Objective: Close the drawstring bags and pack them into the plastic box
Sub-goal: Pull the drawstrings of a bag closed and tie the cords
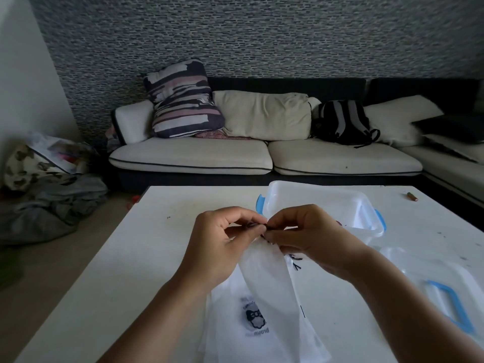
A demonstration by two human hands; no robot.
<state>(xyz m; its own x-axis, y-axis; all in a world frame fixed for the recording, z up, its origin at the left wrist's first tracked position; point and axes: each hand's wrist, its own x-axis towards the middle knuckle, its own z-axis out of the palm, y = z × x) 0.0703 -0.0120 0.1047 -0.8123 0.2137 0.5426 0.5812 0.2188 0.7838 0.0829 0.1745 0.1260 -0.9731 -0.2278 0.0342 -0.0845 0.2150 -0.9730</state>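
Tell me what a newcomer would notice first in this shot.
Both hands meet at the centre: the left hand and right hand pinch the top of a white drawstring bag held above the table. Just behind them stands the open plastic box with blue clips, its lid lying at the right. Beyond is a sofa with a striped cushion and a backpack.

Head view: worn high, looks forward and down across the white table (110, 271).
Nearness: hands close below.
Far end: sofa (262, 155) against the wall.
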